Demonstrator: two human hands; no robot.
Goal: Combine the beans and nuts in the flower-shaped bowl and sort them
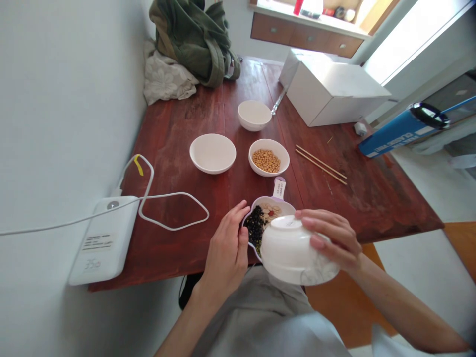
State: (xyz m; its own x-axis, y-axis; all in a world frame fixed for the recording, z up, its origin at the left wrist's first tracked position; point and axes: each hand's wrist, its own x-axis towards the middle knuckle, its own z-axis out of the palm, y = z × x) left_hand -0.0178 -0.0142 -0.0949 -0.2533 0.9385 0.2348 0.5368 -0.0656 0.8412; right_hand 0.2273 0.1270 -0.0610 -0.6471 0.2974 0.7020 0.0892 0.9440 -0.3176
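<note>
In my right hand [334, 238] is a white bowl [293, 255], gripped by its base and tipped over a divided dish with a purple rim and a short handle [279, 188]. Black beans [256, 227] fill the dish's left section, and pale flat seeds [269, 212] lie in the far one. A few green beans [258, 246] show near the front; the tipped bowl hides the rest. Fingers stretched out, my left hand [228, 243] rests against the dish's left edge. Beyond the dish stands a bowl of yellow soybeans [266, 161].
Two white bowls [212, 153] [255, 116] stand farther back. Chopsticks [322, 164] lie to the right, near a white box [330, 89] and a blue tumbler [397, 134]. A white power bank [106, 243] with a looping cable lies left; a green bag [193, 42] sits at the back.
</note>
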